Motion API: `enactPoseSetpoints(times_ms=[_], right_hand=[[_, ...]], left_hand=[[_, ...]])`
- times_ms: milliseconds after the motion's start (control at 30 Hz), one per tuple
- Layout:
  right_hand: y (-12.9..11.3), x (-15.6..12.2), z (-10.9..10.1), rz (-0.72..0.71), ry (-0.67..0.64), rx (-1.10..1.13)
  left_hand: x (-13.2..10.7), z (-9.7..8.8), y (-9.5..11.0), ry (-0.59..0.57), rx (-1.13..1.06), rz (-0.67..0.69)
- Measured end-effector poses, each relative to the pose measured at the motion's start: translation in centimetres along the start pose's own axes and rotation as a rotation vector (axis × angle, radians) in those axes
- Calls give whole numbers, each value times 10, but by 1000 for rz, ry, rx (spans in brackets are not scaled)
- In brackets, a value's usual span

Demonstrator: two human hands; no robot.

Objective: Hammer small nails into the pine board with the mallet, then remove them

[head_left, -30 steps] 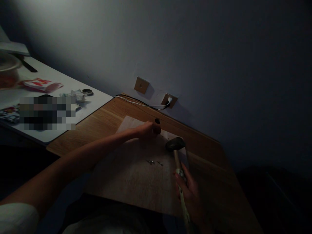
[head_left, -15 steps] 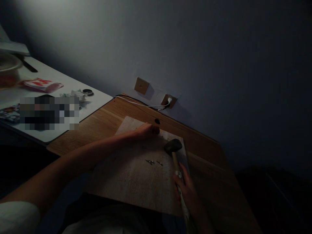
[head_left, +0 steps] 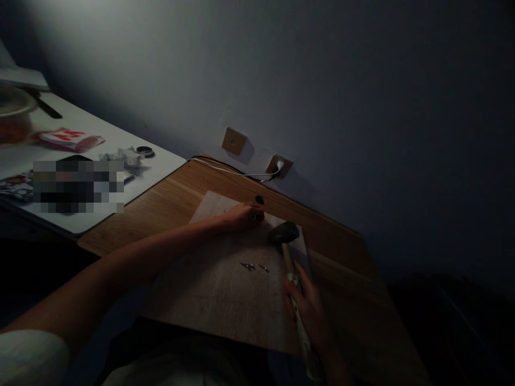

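My right hand point(head_left: 308, 300) is wrapped round the pale handle of a mallet point(head_left: 284, 232), whose dark head hangs over the right side of a wooden board point(head_left: 217, 300). Near the board's far edge rests my left hand point(head_left: 244, 215), its fingers closed in a pinch. Whatever those fingers hold is too dark and small to make out. A few small metal screws or nails point(head_left: 248, 266) lie on the board between the two hands, nearer to me.
Beneath the board is a wooden desk point(head_left: 161, 203) against the wall. Two wall sockets point(head_left: 279, 166) sit above it, one with a white plug and cables. On the left, a white table point(head_left: 120, 214) bears a bowl point(head_left: 16, 112), a red-and-white packet point(head_left: 70, 139) and crumpled plastic point(head_left: 124, 157).
The mallet's head has shifted slightly up and to the left, with my right hand moving along. My left hand stays almost in place, and the small metal pieces lie where they were.
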State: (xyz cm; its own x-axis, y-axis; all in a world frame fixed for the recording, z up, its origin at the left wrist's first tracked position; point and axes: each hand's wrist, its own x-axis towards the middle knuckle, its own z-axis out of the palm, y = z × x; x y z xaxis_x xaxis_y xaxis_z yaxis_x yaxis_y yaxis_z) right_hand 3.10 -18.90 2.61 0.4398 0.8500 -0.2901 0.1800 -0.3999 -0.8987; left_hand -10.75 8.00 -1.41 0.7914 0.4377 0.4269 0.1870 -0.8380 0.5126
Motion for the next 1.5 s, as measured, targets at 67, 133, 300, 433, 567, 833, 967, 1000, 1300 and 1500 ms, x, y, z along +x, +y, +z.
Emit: enactPoseSetpoints(times_ms=[67, 133, 300, 433, 567, 833, 967, 1000, 1300, 1500], right_hand=[[-7, 6, 4, -57, -7, -16], [-15, 14, 9, -107, -19, -39], [-25, 34, 21, -187, -30, -102], [-25, 39, 28, -187, -6, -156], [-24, 38, 31, -177, -12, -168], [-25, 39, 30, -160, -42, -160], [-24, 38, 30, -171, -35, -145], [-23, 37, 30, -176, -33, -136], [-24, 36, 29, -178, -26, -130], [-25, 36, 30, -168, 3, -127]], left_hand=[[0, 1, -1, -13, -27, -19], [0, 3, -2, -17, -66, -59], [-2, 3, -1, -15, -153, -140], [-2, 4, -3, -27, -182, -172], [-2, 6, -6, -10, -198, -141], [-2, 6, -8, 3, -222, -124], [-2, 3, -6, -11, -246, -149], [-2, 1, -5, -20, -249, -156], [-3, -3, 4, -33, -150, -181], [-4, -1, -1, -17, -219, -155]])
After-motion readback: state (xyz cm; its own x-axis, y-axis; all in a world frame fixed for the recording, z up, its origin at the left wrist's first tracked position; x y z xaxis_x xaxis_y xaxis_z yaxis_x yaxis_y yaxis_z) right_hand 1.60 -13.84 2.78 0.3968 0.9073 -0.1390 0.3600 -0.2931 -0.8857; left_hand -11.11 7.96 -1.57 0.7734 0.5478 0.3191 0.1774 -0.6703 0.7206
